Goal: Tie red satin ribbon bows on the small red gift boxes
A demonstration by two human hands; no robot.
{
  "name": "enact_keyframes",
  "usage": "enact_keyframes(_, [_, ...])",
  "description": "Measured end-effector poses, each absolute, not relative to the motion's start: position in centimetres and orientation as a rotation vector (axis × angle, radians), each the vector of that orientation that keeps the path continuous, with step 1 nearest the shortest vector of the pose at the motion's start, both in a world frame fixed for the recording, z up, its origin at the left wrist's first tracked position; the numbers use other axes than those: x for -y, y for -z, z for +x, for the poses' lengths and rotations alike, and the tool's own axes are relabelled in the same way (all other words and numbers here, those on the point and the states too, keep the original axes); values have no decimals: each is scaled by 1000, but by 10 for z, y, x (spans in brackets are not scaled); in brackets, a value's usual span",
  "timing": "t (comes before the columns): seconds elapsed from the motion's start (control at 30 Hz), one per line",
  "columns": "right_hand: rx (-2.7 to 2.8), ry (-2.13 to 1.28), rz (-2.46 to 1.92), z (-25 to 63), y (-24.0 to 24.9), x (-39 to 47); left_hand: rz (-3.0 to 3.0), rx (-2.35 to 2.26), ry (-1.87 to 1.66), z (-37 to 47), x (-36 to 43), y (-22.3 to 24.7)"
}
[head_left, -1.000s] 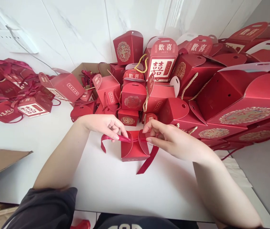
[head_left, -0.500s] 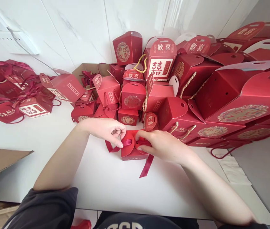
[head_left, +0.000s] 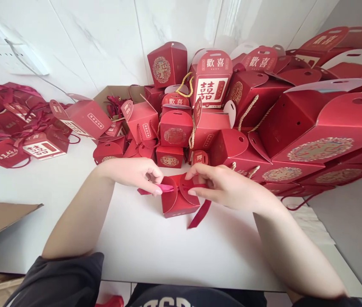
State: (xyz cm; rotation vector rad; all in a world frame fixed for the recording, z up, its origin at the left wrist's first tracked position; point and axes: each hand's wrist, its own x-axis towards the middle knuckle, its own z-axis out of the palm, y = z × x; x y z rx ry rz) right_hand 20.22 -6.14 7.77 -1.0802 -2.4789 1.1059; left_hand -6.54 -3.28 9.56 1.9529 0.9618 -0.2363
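A small red gift box with rounded top flaps stands on the white table in front of me. A dark pink ribbon passes through the holes in its flaps. At the box's left side my left hand pinches one part of the ribbon between thumb and fingers. On the other side my right hand has its thumb and fingers closed on the ribbon close to the right flap. One ribbon tail hangs below the right hand onto the table; another end sticks out under the left fingers.
Many red gift boxes are piled at the back and right, some with rope handles. Boxes with ribbon bows sit at the left. An open cardboard carton stands behind, and a cardboard flap juts in at left.
Both hands have drawn slightly apart, pulling ribbon outward from the flaps. The right hand has moved right, and the ribbon tail beneath it has swung and curled.
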Motion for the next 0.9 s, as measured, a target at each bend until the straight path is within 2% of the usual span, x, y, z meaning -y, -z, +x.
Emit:
enact_keyframes(0.17, [2480, -1016, -1165, 220, -93, 67, 1871, -961, 197, -91, 26, -107])
enact_keyframes(0.33, [2639, -605, -1374, 236, -94, 73, 1874, -1080, 244, -114, 28, -112])
enact_keyframes(0.43, [2627, -469, -1485, 245, -95, 76, 1906, -1085, 248, -123, 31, -117])
enact_keyframes(0.6, [2368, -446, -1473, 259, -106, 83, 1943, -797, -74, -122, 33, -124])
enact_keyframes(0.73, [2129, -463, -1234, 262, -116, 88, 1890, -539, -246, -106, 34, -120])
enact_keyframes(0.9, [1815, -661, -1060, 248, -114, 88, 1838, -577, -578, -86, 42, -118])
